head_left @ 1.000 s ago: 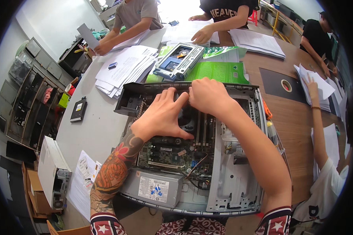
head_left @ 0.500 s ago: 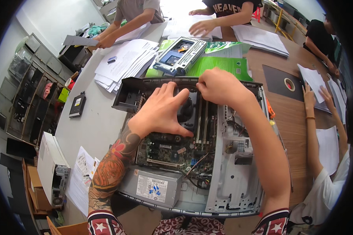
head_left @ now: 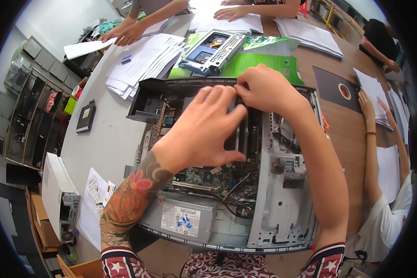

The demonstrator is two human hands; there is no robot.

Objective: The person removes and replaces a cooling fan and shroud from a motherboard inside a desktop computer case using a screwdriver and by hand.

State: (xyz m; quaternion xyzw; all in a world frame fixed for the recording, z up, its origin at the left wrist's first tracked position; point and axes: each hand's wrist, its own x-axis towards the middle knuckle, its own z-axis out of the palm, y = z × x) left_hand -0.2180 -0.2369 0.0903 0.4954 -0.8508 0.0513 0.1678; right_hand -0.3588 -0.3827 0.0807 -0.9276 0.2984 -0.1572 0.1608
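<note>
Bench (head_left: 113, 141), pale grey and brown wood-grain, carries an open, rectangular, grey metal computer case (head_left: 282, 222). Over its green circuit board (head_left: 201, 178), the bare left hand (head_left: 197, 127) spreads a wide grip; the bare right hand (head_left: 268, 90) curls a narrow grip at the far edge, contents hidden.

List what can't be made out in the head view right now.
All in the head view:
Right hand: whatever its curled fingers may hold, hidden by the hand itself.
Motherboard: part of it, hidden behind the left hand.
Power supply label: fine print, too small to read.
Grey-shirted co-worker: head, cut off by top edge.
</note>
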